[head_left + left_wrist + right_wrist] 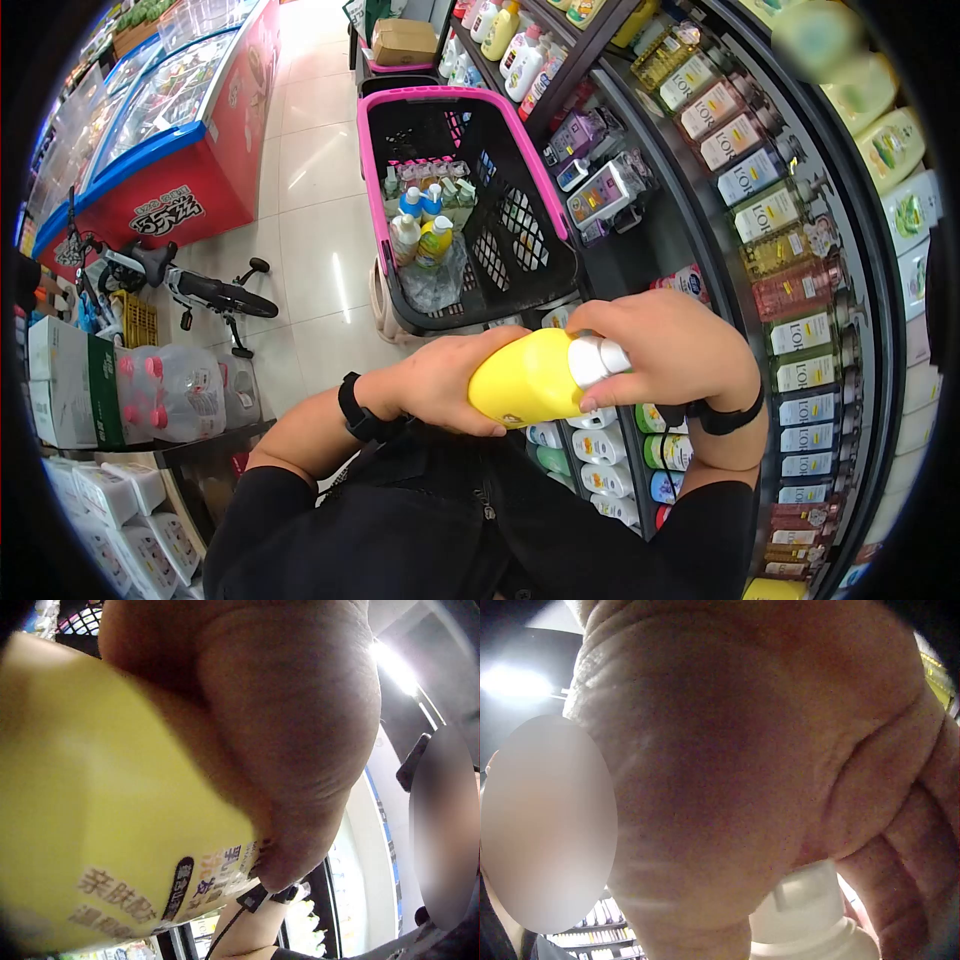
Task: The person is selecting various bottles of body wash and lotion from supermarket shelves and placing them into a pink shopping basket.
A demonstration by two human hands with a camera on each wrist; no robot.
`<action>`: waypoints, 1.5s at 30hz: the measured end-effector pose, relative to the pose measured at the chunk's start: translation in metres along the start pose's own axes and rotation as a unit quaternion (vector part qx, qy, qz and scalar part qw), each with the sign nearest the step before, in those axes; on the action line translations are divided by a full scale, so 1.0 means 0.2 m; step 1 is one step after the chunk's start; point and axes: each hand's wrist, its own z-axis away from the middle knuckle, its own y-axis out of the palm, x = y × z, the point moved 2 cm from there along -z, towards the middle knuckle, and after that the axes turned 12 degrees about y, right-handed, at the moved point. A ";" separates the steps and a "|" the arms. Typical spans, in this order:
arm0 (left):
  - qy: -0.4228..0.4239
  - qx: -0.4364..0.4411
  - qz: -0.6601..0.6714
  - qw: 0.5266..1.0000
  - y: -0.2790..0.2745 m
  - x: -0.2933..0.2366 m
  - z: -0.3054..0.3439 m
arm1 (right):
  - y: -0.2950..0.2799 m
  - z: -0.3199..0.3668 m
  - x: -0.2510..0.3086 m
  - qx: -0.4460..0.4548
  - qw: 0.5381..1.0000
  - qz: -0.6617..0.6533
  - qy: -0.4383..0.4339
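Your left hand wraps the body of the yellow bottle, held sideways at your chest beside the shelves, while your right hand curls round its white cap; smooth, likely full and slippery, so grip mid-body.

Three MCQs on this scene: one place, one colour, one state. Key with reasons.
1. The pink basket is: A) up on a table B) in the aisle beside the shelves C) hung on a wall hook
2. The held bottle has a body that is: A) yellow B) red C) blue
3. The right hand: A) hangs idle B) is spread flat, empty C) grips the bottle's white cap
Key: B, it stands next to the shelving; A, plain in the head view; C, fingers curl round the cap.
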 end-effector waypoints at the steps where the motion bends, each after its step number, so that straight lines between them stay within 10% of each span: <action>1: 0.009 -0.017 -0.001 1.000 0.01 0.00 -0.01 | -0.03 -0.01 0.01 0.009 1.000 0.025 -0.001; 17: -0.107 -0.181 0.189 0.959 -0.44 0.37 -0.24 | -0.31 -0.78 -0.38 -0.070 0.990 0.017 -0.122; 25: -0.161 -0.200 -0.147 0.955 -0.49 0.70 -0.16 | -0.03 -1.07 -0.55 -0.131 0.979 0.078 -0.136; 32: -0.248 -0.198 -0.460 0.829 -0.44 0.67 0.07 | 0.45 -1.49 -0.75 -0.033 0.986 0.161 -0.028; 45: -0.225 -0.242 -0.422 0.845 -0.34 0.79 0.20 | 0.97 -1.97 -1.09 -0.016 0.978 0.077 0.193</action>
